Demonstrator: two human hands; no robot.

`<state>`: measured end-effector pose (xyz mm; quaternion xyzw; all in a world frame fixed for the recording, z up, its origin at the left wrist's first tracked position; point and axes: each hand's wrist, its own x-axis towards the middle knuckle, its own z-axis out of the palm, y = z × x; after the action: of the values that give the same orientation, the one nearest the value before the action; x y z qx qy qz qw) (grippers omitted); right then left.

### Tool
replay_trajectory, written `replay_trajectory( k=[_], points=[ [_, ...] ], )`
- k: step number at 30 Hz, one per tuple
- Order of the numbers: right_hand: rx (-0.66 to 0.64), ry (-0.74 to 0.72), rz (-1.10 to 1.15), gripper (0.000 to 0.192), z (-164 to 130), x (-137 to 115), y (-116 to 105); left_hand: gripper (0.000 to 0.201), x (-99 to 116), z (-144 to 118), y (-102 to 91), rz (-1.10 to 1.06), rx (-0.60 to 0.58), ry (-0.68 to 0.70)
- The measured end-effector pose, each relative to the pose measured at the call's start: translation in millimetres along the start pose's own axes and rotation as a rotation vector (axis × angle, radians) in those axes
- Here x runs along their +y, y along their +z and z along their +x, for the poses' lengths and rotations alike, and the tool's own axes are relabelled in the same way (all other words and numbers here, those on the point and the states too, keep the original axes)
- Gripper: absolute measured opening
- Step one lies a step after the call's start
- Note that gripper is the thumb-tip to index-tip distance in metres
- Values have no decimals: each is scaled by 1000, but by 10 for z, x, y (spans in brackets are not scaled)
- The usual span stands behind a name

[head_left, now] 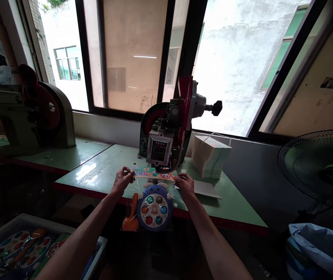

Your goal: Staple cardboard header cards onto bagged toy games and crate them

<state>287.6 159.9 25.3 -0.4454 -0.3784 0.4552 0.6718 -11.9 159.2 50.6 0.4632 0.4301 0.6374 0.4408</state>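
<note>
A bagged toy (154, 209), a blue round board with coloured buttons and an orange mallet, hangs over the front edge of the green table (102, 175). Its printed header card (151, 173) lies under the head of a stapling machine (166, 136). My left hand (123, 179) pinches the card's left end. My right hand (185, 184) pinches the card's right end. Both forearms reach in from below.
A stack of bundled cards (210, 155) sits right of the machine, with a loose flat card (204, 189) in front of it. A second machine (29, 112) stands on the left table. A bin of bagged toys (32, 245) is lower left; a fan (321, 163) and a bag (318, 245) are at right.
</note>
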Motion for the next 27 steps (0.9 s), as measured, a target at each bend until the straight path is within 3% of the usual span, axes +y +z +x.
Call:
replay_trajectory(
  k=[11,18,22,25,27],
  points=[
    [31,18,2,51,32,21,37,51,-137,-77,-13,-114,69,-104],
    [78,24,25,57,47,-49,116,44,-107,-296,172,-153,-154,-393],
    [-84,60,12,53,-225,-56,126,35,-41,-297,166,-176,-92,-390],
    [-255,89,-99,49,-499,43,178,30,38,-342,27,-173,-24,-397],
    [-289,71,-174,45,-615,138,262,25,111,-394,-87,-169,13,-402]
  ],
)
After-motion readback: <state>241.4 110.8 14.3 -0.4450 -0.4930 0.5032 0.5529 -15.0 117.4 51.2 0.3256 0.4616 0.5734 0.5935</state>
